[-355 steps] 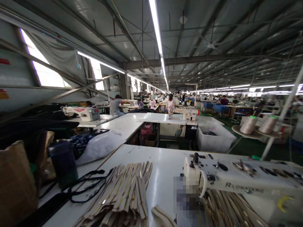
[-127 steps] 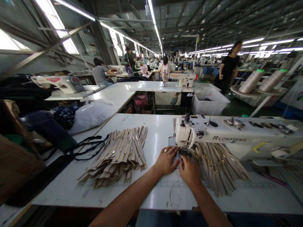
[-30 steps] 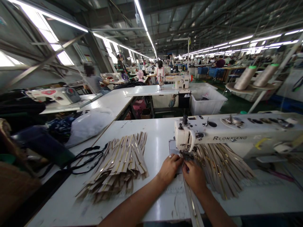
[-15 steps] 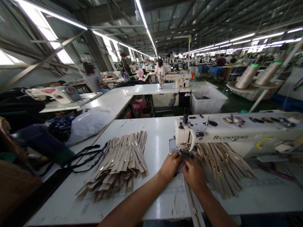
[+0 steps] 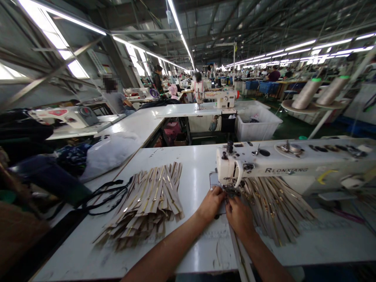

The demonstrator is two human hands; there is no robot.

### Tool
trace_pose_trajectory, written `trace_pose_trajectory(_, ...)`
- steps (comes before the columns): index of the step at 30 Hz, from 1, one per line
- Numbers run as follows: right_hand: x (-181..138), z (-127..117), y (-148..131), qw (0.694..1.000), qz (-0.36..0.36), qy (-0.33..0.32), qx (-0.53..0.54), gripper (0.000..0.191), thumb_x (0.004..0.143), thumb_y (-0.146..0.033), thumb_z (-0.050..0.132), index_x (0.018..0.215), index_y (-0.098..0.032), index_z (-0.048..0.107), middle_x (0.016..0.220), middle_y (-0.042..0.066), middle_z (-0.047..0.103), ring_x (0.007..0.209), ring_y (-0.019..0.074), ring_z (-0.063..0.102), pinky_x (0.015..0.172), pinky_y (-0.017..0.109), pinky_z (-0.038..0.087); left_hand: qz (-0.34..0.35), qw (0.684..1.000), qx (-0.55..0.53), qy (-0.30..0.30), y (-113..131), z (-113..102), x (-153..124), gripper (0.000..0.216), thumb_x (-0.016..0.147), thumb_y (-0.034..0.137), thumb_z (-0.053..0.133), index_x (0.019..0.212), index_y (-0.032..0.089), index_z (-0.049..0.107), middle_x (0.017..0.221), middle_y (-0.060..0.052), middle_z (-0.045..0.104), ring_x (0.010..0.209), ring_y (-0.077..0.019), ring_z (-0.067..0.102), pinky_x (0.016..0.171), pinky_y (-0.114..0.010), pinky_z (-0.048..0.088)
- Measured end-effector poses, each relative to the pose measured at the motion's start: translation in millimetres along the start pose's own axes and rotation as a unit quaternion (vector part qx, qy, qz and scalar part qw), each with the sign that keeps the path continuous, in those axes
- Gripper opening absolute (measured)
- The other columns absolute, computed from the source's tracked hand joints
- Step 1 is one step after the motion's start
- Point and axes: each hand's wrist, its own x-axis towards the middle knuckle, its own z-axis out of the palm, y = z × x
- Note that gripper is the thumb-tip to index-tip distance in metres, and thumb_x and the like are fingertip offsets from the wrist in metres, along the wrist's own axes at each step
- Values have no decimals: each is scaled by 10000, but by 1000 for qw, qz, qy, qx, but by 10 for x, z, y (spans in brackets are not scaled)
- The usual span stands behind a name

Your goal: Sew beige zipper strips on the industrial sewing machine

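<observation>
A beige zipper [image 5: 238,250] with gold teeth runs from the sewing machine's [image 5: 235,168] presser foot down over the table's front edge. My right hand [image 5: 239,215] is closed on its upper part, just in front of the foot. Close beside it, my left hand [image 5: 213,201] has its fingers bent and pressed together at the needle area; what they pinch is hidden. A fanned pile of similar zippers [image 5: 151,199] lies left of my arms. Another pile of zippers [image 5: 274,211] spreads to the right, partly behind the machine head.
The machine arm stretches across the right side of the white table [image 5: 194,243]. Thread cones [image 5: 307,94] stand behind it. A black strap [image 5: 102,197] and a white plastic bag [image 5: 110,154] lie at left. Beyond are a white bin [image 5: 258,125], another sewing machine [image 5: 225,98] and several people.
My hands stay almost in place at the presser foot. The zipper's hanging end has shifted slightly, and its slider shows less clearly. The view has tilted a little.
</observation>
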Motion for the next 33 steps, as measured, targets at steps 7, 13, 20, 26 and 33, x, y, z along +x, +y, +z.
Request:
trace_pose_trajectory(7, 29, -11, -15, 1000, 0, -2, -8, 324, 910, -187, 425, 1105, -181, 682, 935, 82, 698, 687, 195, 664, 580, 299, 473, 6, 1000, -3, 17, -39, 5, 32, 237, 924, 123, 506, 1084, 184, 670, 1000, -72, 596, 982, -213, 537, 887, -333, 492)
trace_pose_trajectory(13, 30, -7, -12, 1000, -1, 1, -3, 318, 911, -179, 427, 1088, -194, 689, 932, 80, 701, 711, 188, 662, 599, 288, 469, 15, 1000, -2, 16, -23, -24, -9, 198, 931, 141, 518, 1012, 166, 696, 967, -72, 630, 929, -209, 558, 841, -316, 504)
trace_pose_trajectory(20, 35, -17, -22, 1000, 10, -7, -4, 317, 912, -186, 435, 1097, -209, 692, 931, 82, 705, 703, 192, 666, 576, 291, 460, 21, 999, -15, 30, -55, 21, -51, 218, 955, 182, 494, 1016, 159, 702, 1007, -87, 643, 966, -217, 574, 868, -325, 509)
trace_pose_trajectory(26, 51, -19, -4, 1000, 0, -14, -16, 320, 924, -191, 436, 1141, -220, 669, 921, 63, 700, 690, 176, 664, 569, 273, 467, -1, 999, -22, 29, -71, 8, -15, 203, 949, 178, 510, 1048, 152, 685, 1008, -89, 631, 975, -218, 575, 880, -335, 504)
trace_pose_trajectory(33, -58, -106, 24, 999, -11, -31, 28, 330, 942, -196, 382, 1105, -159, 666, 984, 98, 696, 797, 221, 679, 670, 325, 514, 43, 998, -30, 19, -51, -47, -29, 254, 974, 215, 477, 1140, 206, 669, 1018, -77, 609, 965, -216, 539, 863, -334, 479)
